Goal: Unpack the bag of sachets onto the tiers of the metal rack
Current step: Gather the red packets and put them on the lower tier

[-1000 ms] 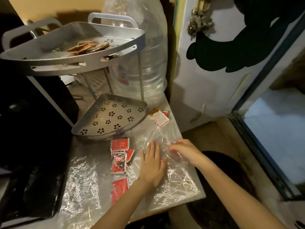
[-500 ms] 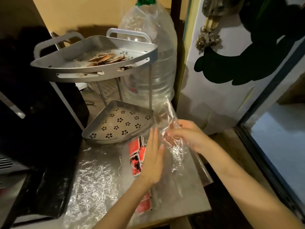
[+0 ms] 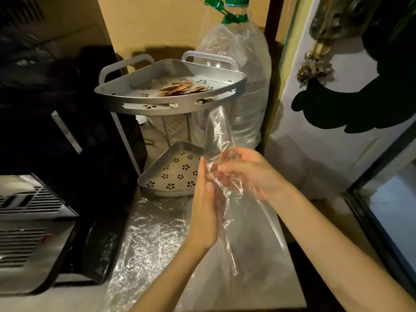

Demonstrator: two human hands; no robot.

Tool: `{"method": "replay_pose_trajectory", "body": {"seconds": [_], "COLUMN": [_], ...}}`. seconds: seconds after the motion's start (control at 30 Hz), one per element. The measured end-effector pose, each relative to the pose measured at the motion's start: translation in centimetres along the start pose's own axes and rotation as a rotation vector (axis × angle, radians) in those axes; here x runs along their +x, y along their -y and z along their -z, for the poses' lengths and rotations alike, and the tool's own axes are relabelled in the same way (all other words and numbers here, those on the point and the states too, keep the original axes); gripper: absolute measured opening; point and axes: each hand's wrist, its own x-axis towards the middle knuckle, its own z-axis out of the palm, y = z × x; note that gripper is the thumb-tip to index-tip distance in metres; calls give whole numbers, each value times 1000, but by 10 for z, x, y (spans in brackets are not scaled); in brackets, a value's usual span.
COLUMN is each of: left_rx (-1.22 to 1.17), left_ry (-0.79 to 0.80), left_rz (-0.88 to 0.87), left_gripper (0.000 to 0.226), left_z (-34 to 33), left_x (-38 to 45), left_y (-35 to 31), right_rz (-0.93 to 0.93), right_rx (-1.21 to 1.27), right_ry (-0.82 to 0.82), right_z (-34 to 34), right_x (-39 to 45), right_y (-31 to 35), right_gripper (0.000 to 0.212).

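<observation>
While the metal rack (image 3: 171, 102) stands on the table (image 3: 148, 239) | clear crumpled bag (image 3: 225, 176) is lifted before it | right hand (image 3: 249, 174) fingers curl around bag | left hand (image 3: 204, 210) flat, straight fingers touching bag | brown sachets (image 3: 182, 89) on top tier

We find no text, label, brand, number or sign that we can read anywhere in this view. The large clear plastic water bottle with the green cap (image 3: 243, 91) may carry a label low on its side, but the crumpled clear plastic bag (image 3: 221, 140) hides that part and the light is dim. The silver two-tier metal corner rack (image 3: 171, 104) shows only flower-shaped punched holes, no lettering.
</observation>
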Motion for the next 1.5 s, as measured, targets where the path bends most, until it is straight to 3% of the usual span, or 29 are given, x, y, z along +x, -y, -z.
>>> {"method": "replay_pose_trajectory", "body": {"seconds": [0.13, 0.27, 0.5, 0.77, 0.9, 1.03, 1.17, 1.3, 1.43, 1.5], "left_rx": [163, 687, 1033, 1350, 1427, 1400, 1322, 1280, 1244, 1265], "left_ry": [-41, 7, 255, 379, 426, 423, 362, 413, 440, 437], "left_rz": [-60, -47, 233, 180, 154, 144, 91, 65, 143, 165], "left_gripper": [55, 56, 84, 64, 63, 61, 63, 72, 67, 73], "left_z": [17, 22, 18, 12, 18, 20, 17, 9, 3, 2], "left_x": [-4, -10, -33, -36, -37, -34, -23, -4, 5, 4], "left_y": [-9, 4, 102, 117, 119, 117, 109, 110, 131, 137], "right_rz": [-46, -149, -433, -567, -542, -327, -41, -49, -54, -13], "right_rx": [166, 301, 83, 68, -26, -383, -817, -1109, -1528, -1602], "right_ry": [64, -32, -274, -311, -383, -525, -350, -139, -99, -108], "right_z": [-5, 12, 69, 105, 105, 104, 96, 86, 82, 82], "right_x": [2, 2, -20, -32, -27, -9, 12, 36, 49, 49], "right_y": [-13, -45, -118, -131, -132, -121, -113, -126, -134, -134], "right_gripper": [19, 24, 22, 44, 39, 55, 38, 36, 40, 39]}}
